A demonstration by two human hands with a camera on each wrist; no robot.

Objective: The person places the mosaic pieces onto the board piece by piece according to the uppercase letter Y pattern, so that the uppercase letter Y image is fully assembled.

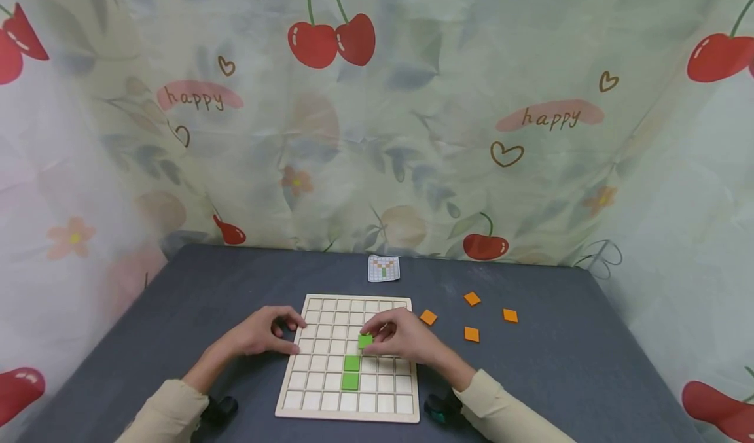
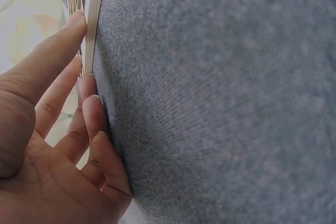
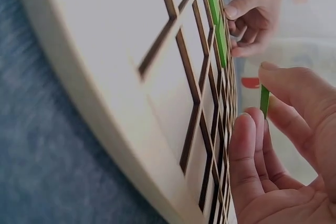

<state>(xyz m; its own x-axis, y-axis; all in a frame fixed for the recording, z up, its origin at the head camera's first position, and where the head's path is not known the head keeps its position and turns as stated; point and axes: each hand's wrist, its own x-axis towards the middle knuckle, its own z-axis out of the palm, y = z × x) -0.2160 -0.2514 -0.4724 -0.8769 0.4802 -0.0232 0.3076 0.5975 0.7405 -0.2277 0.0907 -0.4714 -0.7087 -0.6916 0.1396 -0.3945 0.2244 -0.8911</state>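
A pale wooden grid board [image 1: 347, 418] lies on the dark table, and two green square tiles [image 1: 351, 363] sit in neighbouring cells of one column. Just above them, my right hand [image 1: 406, 335] pinches a third green square tile [image 3: 264, 102] between thumb and fingers. The right wrist view shows that tile edge-on, raised off the grid. On the board's left side, my left hand [image 1: 265, 330] touches the edge with thumb and fingertips, the fingers spread along it. In the left wrist view, the thumb [image 2: 58, 45] lies against the board's rim.
Several orange square tiles [image 1: 472, 334] lie scattered on the table right of the board. Behind the board is a small card [image 1: 383, 269] printed with a coloured grid pattern. A patterned curtain [image 1: 365, 135] hangs along the table's back edge and both sides.
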